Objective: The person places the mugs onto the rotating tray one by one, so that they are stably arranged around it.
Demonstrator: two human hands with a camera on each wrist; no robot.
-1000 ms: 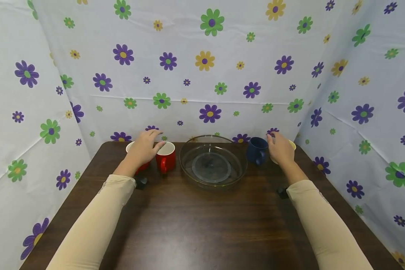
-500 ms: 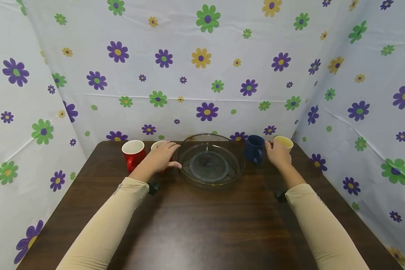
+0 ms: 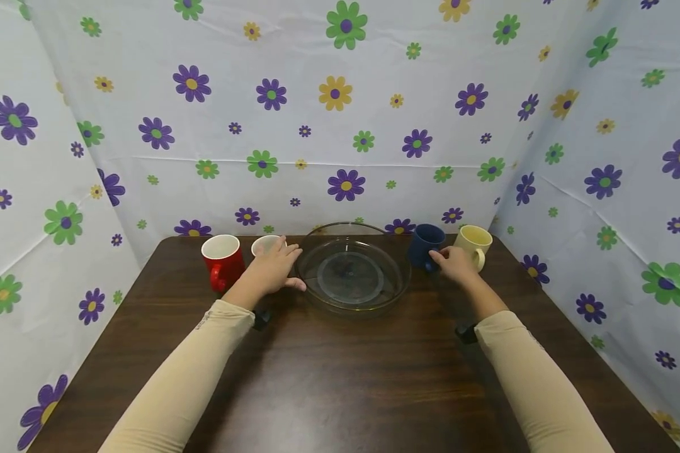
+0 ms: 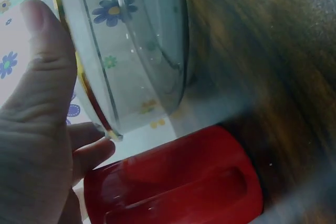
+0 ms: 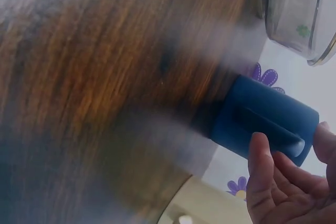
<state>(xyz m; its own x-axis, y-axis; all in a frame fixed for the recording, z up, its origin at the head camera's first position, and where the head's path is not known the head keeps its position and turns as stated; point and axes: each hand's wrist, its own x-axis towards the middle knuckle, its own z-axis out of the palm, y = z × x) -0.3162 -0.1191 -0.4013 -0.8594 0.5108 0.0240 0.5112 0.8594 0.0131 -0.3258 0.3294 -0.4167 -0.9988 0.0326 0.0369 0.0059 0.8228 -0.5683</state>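
In the head view, my left hand (image 3: 267,270) is spread over a red mug (image 3: 264,244) with a white inside, and covers most of it. Its fingertips reach the left rim of a round clear glass dish (image 3: 351,277). From the left wrist, the straight thumb (image 4: 50,45) lies along the dish's rim, while the red mug stands below the fingers. My right hand (image 3: 458,264) is at a dark blue mug (image 3: 427,238). In the right wrist view, its loosely bent fingers (image 5: 260,163) are beside the blue mug's handle (image 5: 270,129), with the thumb near the rim.
Another red mug (image 3: 223,257) stands at the far left, its handle toward me. A yellow mug (image 3: 471,240) is just right of my right hand. All stand along the back of the dark wooden table (image 3: 351,377), before a flowered cloth (image 3: 340,138) hung on several sides.
My left hand has moved right, from the far-left red mug to the second one and the dish rim. My right hand has moved left, from the yellow mug to the blue mug.
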